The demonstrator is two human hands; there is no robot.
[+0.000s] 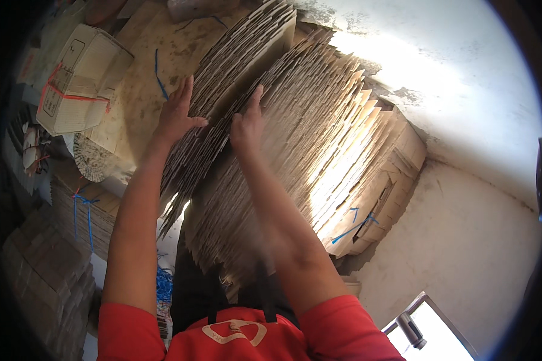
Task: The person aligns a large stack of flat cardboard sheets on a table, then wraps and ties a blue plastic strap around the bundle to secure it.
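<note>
A thick stack of flattened cardboard sheets (295, 126) stands on edge in front of me, running diagonally. A dark gap splits off a narrower bundle of cardboard sheets (223, 66) on the left. My left hand (177, 114) lies against the outer left side of that bundle, fingers stretched upward and thumb toward the sheet edges. My right hand (248, 129) rests at the gap, on the left edge of the larger stack, with a finger extended forward and its thumb side toward the gap. Some of its fingers are hard to make out.
A cardboard bundle tied with red string (78, 90) sits at the upper left. Blue-tied cardboard (90, 204) and more stacked cardboard (48, 277) lie at lower left. Blue string (355, 225) lies at the stack's right end. A pale wall (457, 222) borders the right.
</note>
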